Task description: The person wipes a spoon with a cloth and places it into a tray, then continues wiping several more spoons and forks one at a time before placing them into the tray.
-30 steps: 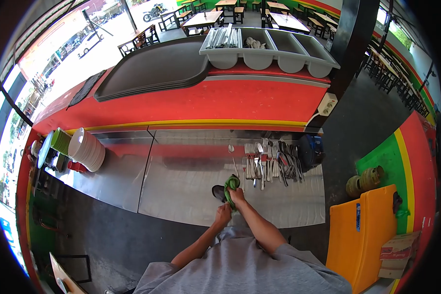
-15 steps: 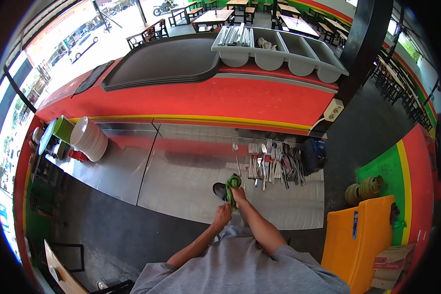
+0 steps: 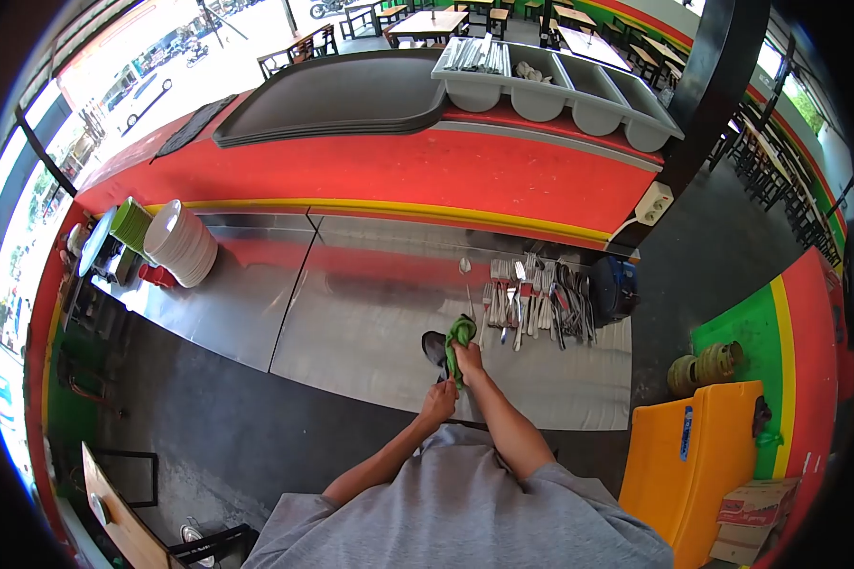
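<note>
My right hand (image 3: 467, 362) is closed around a crumpled green cloth (image 3: 461, 332) over the near part of the steel counter. Just below and to its left, my left hand (image 3: 438, 402) is closed in a fist near the cloth's lower end. What it grips is too small to make out. Beside the cloth, on its left, is a dark rounded object (image 3: 434, 345), partly covered. Forks and other cutlery (image 3: 538, 299) lie in rows to the right, handles mostly toward me. A lone spoon (image 3: 465, 266) lies farther back, left of the rows.
White plates (image 3: 182, 248) are stacked at the left, beside green dishes (image 3: 131, 226). A dark blue container (image 3: 614, 289) stands right of the cutlery. On the red ledge are black trays (image 3: 332, 100) and a grey cutlery holder (image 3: 560, 90). A yellow-orange box (image 3: 688, 465) sits to the right.
The head view has shifted slightly. My hands are a little farther apart, both still closed by the green cloth. The cutlery rows look the same.
</note>
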Tool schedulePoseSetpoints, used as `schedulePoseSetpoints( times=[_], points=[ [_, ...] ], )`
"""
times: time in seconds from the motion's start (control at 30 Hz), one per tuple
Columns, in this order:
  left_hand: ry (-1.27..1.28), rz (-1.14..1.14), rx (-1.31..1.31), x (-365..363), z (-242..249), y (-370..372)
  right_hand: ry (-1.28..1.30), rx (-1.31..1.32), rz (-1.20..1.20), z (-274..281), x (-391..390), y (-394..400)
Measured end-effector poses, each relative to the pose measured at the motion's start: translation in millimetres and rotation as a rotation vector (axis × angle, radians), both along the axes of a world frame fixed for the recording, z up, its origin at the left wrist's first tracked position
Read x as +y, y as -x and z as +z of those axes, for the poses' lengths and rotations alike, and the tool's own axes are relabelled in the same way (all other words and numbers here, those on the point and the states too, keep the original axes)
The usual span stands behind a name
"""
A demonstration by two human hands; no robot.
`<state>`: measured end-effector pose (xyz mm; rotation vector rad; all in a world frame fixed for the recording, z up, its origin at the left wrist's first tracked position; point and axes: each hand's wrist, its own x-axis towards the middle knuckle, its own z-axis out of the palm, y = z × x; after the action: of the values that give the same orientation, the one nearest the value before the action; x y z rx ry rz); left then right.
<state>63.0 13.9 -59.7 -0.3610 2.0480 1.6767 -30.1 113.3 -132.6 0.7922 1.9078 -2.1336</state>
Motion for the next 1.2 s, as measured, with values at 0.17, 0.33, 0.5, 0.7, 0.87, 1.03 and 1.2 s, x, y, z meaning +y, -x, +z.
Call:
schedulePoseSetpoints(
  times=[0.17,0.33,0.5,0.7,0.87,1.03,1.2],
  points=[
    [-0.094,0.011,-0.097,5.4,-22.8,-8.4,-0.163,0.088,0.031,-16.9,3.7,-6.6],
    [-0.087,0.027,-0.132,-8.8,-23.1,-38.0,-0.372,0.223,0.031,-7.6,-6.3,-41.1],
    [-0.074,0.041,-0.153,-37.8,-11.8,-94.6,-0.23,0.174,0.023,13.2,-34.6,-101.9],
    [-0.16,0.16,-0.077,-78.8,-13.4,-143.4,-0.283,0.193,0.111,13.7,-78.0,-175.9],
    [-0.102,0.129,-0.086,-113.5,-3.5,-180.4,-0.101,0.14,0.021,32.5,-113.5,-224.7],
    [-0.076,0.15,0.048,-137.5,13.6,-211.6,-0.066,0.155,-0.096,39.4,-140.4,-248.9],
    [0.005,0.085,0.079,-151.0,35.3,-230.8,0.093,0.136,-0.19,57.0,-151.4,-252.1]
  ],
)
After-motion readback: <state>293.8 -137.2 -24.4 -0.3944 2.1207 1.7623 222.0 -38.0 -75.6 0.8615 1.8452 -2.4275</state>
